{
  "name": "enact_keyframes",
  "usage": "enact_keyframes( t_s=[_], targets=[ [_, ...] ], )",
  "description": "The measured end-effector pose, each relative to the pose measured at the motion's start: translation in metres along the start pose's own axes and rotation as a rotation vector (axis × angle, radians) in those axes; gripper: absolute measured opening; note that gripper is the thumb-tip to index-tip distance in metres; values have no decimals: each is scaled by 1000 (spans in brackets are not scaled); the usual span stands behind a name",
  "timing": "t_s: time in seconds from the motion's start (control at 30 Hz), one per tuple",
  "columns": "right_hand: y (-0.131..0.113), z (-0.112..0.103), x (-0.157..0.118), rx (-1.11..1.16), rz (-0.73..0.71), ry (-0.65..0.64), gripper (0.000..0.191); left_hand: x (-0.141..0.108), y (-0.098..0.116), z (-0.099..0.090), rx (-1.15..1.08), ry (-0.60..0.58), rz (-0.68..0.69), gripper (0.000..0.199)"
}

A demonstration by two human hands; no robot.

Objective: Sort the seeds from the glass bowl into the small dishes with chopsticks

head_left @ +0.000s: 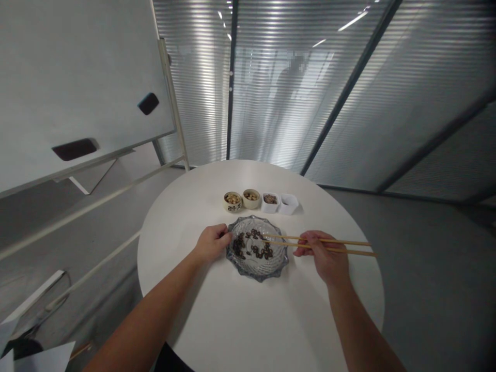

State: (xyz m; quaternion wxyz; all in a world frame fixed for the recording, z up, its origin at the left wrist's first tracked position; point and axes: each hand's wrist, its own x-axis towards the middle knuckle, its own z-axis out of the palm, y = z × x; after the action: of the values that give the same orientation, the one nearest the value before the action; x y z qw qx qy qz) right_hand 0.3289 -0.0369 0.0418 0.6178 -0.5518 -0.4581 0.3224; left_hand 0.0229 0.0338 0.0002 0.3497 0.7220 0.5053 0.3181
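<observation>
A scalloped glass bowl (pixel 258 268) stands on the round white table (pixel 248 320) with several small dark brown pieces in it. My left hand (pixel 211 242) is closed on the bowl's left rim. Wooden chopsticks (pixel 356 247) are held in my right hand (pixel 324 255), their tips reaching over the pieces inside the bowl. Behind the bowl stand a cup of light pieces (pixel 232 201), a second such cup (pixel 251 198), a white cup of brownish pieces (pixel 270 202) and a white cup (pixel 288 204) with little visible inside.
A whiteboard (pixel 89 67) on a metal frame stands at the left, with two dark erasers on it. Ribbed glass panels (pixel 271 103) rise behind the table, a blurred figure showing through them. Papers lie at the lower left.
</observation>
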Motion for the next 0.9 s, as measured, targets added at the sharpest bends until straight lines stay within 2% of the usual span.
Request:
enact_keyframes(
  t_s=[0.53,0.73,0.9],
  targets=[
    [14,7,-7,-117,-88,-30,39,0,0,-1,19,-5,-3,27],
    [18,5,-8,-239,-202,-53,35,0,1,0,16,4,-7,27],
    [11,6,-10,-349,-361,-61,28,0,2,-1,10,-6,-10,26]
  ],
)
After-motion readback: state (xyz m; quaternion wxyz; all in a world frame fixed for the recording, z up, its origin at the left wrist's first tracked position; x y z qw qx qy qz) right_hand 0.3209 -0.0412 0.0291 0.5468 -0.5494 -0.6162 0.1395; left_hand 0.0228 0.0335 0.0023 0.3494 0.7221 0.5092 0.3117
